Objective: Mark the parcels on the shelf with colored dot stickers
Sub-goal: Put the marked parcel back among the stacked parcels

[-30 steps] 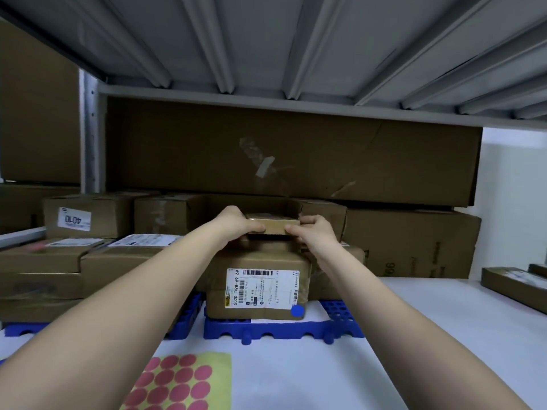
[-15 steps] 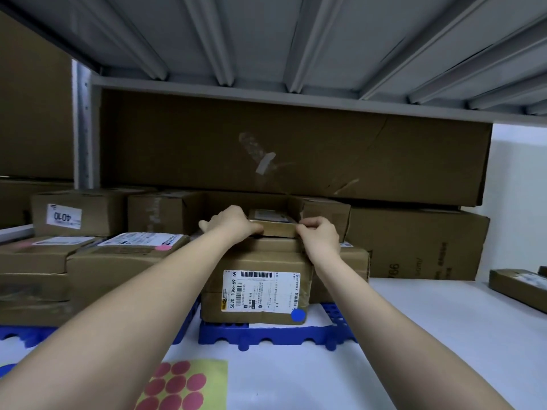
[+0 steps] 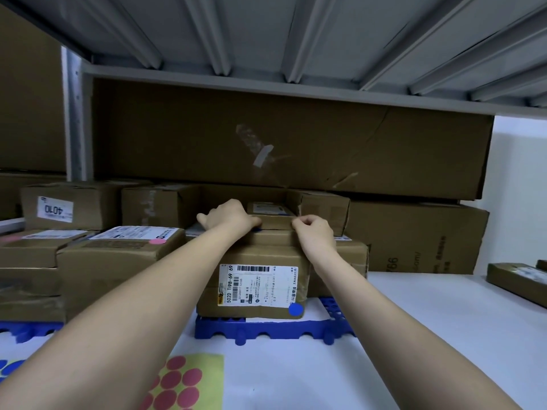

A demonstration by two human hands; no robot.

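Small box (image 3: 270, 221) sits on top of big box (image 3: 260, 279) on shelf. Left hand (image 3: 228, 218) and right hand (image 3: 312, 232) hold its two ends, fingers curled. Keep box flat, set it square. Pink dots (image 3: 180, 383) wait near front.

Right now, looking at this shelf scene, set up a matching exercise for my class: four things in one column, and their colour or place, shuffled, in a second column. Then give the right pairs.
Things:
1. Dot sticker on the front label of the middle parcel
2. Dot sticker on the parcel left of it
3. Small flat parcel
4. Sticker sheet

Colour or place:
A. Lies at the near edge of the shelf, with pink dots
B. Blue
C. Held between the left hand and right hand, on top of the stack
D. Pink

Pairs: 1-B, 2-D, 3-C, 4-A
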